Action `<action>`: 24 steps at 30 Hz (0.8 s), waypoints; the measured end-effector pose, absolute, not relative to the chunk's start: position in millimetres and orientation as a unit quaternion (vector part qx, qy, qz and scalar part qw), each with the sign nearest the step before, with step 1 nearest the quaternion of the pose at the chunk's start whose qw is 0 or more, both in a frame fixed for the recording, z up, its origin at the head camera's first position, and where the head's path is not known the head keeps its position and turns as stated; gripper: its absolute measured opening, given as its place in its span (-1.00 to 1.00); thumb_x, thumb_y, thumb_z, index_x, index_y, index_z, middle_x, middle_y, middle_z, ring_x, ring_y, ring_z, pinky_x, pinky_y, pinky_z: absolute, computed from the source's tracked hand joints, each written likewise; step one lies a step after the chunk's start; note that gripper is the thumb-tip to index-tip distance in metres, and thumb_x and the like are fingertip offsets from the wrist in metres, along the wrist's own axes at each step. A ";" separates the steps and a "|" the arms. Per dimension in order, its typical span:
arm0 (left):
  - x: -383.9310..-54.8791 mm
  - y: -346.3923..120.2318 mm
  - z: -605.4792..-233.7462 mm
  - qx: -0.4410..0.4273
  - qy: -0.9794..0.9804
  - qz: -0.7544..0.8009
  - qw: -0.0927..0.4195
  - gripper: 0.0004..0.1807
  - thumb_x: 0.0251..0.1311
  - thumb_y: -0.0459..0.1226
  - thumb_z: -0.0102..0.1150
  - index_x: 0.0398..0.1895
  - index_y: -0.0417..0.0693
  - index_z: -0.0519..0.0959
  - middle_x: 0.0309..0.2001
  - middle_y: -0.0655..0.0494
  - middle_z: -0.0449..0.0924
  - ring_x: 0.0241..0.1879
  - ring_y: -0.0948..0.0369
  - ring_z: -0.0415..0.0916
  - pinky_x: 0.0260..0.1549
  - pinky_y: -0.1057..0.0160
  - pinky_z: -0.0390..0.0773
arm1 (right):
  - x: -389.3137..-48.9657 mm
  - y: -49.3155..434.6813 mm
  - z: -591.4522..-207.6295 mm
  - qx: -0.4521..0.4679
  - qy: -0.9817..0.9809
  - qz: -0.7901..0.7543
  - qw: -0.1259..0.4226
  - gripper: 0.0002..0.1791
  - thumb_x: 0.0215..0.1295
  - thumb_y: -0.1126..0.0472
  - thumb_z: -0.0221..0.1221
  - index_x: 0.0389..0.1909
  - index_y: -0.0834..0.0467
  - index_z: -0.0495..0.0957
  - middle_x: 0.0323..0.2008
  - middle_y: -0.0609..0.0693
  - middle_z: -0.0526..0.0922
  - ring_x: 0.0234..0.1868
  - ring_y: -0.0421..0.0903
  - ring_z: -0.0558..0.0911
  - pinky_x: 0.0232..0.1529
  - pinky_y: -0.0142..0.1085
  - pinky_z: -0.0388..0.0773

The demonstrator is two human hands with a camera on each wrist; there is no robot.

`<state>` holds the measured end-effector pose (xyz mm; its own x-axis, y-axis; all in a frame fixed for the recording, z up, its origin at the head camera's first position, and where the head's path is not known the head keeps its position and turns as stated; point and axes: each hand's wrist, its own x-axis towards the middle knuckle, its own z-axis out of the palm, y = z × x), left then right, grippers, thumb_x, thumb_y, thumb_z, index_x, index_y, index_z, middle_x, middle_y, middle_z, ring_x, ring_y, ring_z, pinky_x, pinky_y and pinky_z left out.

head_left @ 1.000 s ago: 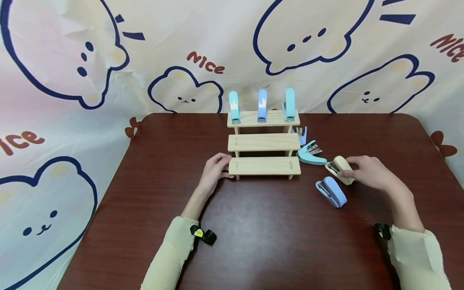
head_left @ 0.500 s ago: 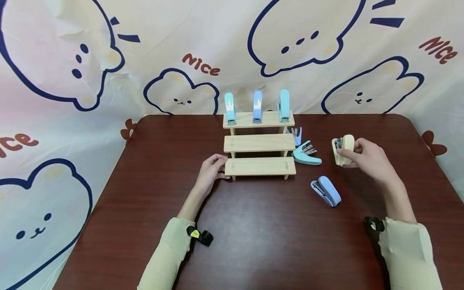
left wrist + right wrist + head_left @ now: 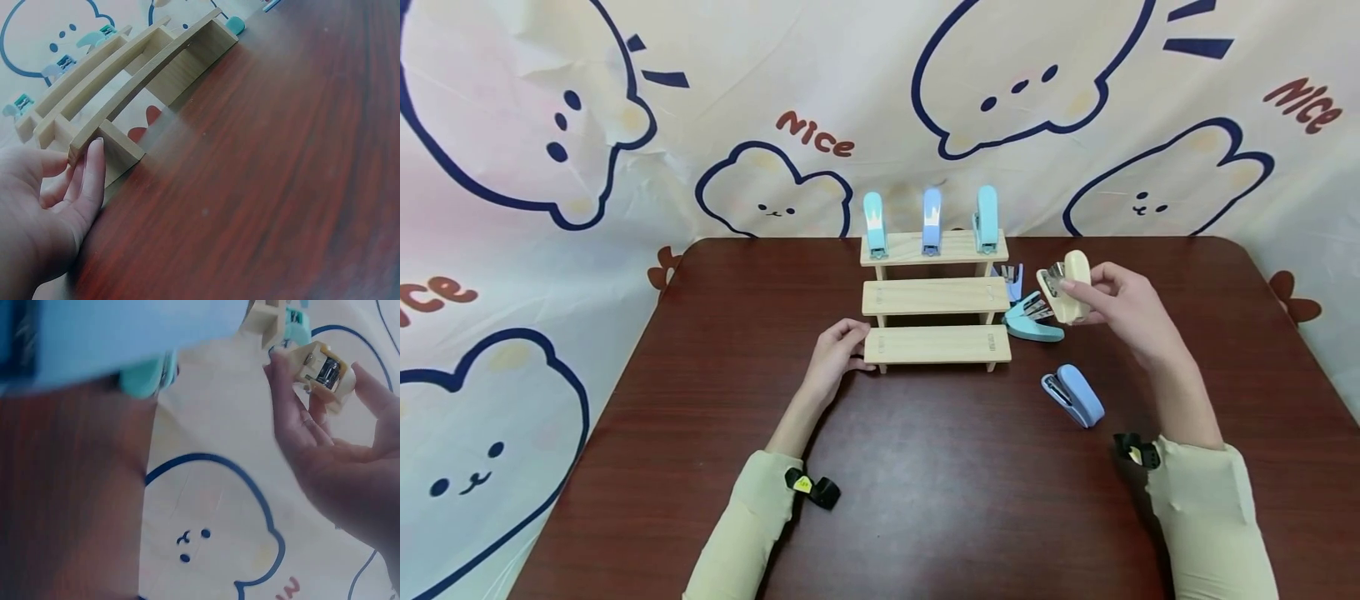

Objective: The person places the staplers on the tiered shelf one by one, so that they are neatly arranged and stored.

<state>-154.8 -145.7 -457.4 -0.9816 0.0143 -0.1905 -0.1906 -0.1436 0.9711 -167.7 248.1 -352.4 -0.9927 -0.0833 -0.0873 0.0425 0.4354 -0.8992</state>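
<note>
My right hand [image 3: 1135,310] grips a cream stapler [image 3: 1077,272] between thumb and fingers, raised above the table to the right of a three-step wooden rack [image 3: 936,345]. In the right wrist view, the metal end of the cream stapler [image 3: 327,372] shows between the fingers. My left hand [image 3: 831,360] pinches the left end of the rack's lowest step, thumb on top and fingers beneath, as the left wrist view shows. On the top step stand a mint stapler [image 3: 875,223], a blue one [image 3: 932,218] and a teal one [image 3: 987,217].
A light-blue stapler [image 3: 1077,395] lies on the brown table [image 3: 925,500] below my right hand. Beside the rack's right side lie an opened teal stapler [image 3: 1033,328] and a blue one [image 3: 1015,287], partly hidden. A printed cloth [image 3: 880,83] hangs behind the table.
My right hand has lifted the cream stapler off the table, first up and back, then left toward the rack. My left hand has stayed on the rack; the view has shifted slightly.
</note>
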 end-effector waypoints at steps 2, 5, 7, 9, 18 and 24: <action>-154.9 -146.4 -457.7 -0.067 0.651 0.753 0.068 -0.83 0.49 -0.30 0.14 -0.14 -0.28 0.58 -0.31 0.01 0.58 -0.47 0.24 0.58 -0.52 0.28 0.74 | -168.6 241.0 -350.0 -0.010 0.849 -0.525 0.053 -0.46 0.49 -0.10 0.22 0.05 0.34 0.44 -0.34 -0.24 0.66 -0.38 -0.28 0.67 -0.30 -0.47 0.71; -154.9 -147.2 -458.2 -0.067 0.650 0.754 0.069 -0.83 0.49 -0.30 0.14 -0.14 -0.28 0.58 -0.30 0.02 0.58 -0.47 0.24 0.58 -0.52 0.28 0.74 | -171.5 231.0 -347.7 -0.010 0.845 -0.532 0.051 -0.47 0.50 -0.08 0.23 0.05 0.35 0.44 -0.38 -0.24 0.67 -0.39 -0.30 0.68 -0.29 -0.49 0.69; -155.1 -147.3 -459.0 -0.067 0.648 0.755 0.069 -0.84 0.49 -0.30 0.14 -0.15 -0.28 0.58 -0.29 0.03 0.58 -0.47 0.24 0.59 -0.51 0.28 0.74 | -173.3 224.3 -346.8 -0.010 0.844 -0.534 0.051 -0.49 0.49 -0.06 0.24 0.04 0.34 0.44 -0.39 -0.24 0.67 -0.38 -0.30 0.67 -0.28 -0.48 0.68; -154.9 -147.2 -459.4 -0.068 0.648 0.756 0.068 -0.85 0.49 -0.31 0.14 -0.15 -0.26 0.58 -0.28 0.03 0.58 -0.47 0.24 0.59 -0.51 0.27 0.75 | -174.4 217.6 -345.7 -0.011 0.845 -0.532 0.053 -0.50 0.47 -0.05 0.26 0.02 0.34 0.45 -0.41 -0.24 0.68 -0.37 -0.30 0.66 -0.29 -0.47 0.66; -155.0 -146.0 -457.5 -0.063 0.650 0.755 0.066 -0.85 0.50 -0.31 0.14 -0.16 -0.27 0.58 -0.30 0.02 0.58 -0.47 0.24 0.58 -0.52 0.27 0.74 | -176.3 192.6 -340.8 -0.018 0.875 -0.482 0.052 -0.48 0.37 -0.11 0.33 -0.09 0.29 0.49 -0.46 -0.09 0.62 -0.43 -0.17 0.58 -0.45 -0.38 0.60; -155.7 -145.4 -457.6 -0.067 0.647 0.757 0.065 -0.83 0.50 -0.31 0.14 -0.14 -0.31 0.57 -0.28 0.02 0.58 -0.47 0.23 0.59 -0.52 0.28 0.74 | -177.8 181.0 -341.7 -0.026 0.893 -0.447 0.042 -0.45 0.36 -0.20 0.31 -0.14 0.25 0.51 -0.42 -0.03 0.61 -0.39 -0.03 0.60 -0.42 -0.34 0.61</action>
<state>-155.7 -145.4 -457.6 -0.9826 0.0120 -0.1852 -0.1848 -0.1544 0.9706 -177.8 181.0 -341.7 -0.9951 -0.0845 -0.0516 -0.0093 0.5990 -0.8007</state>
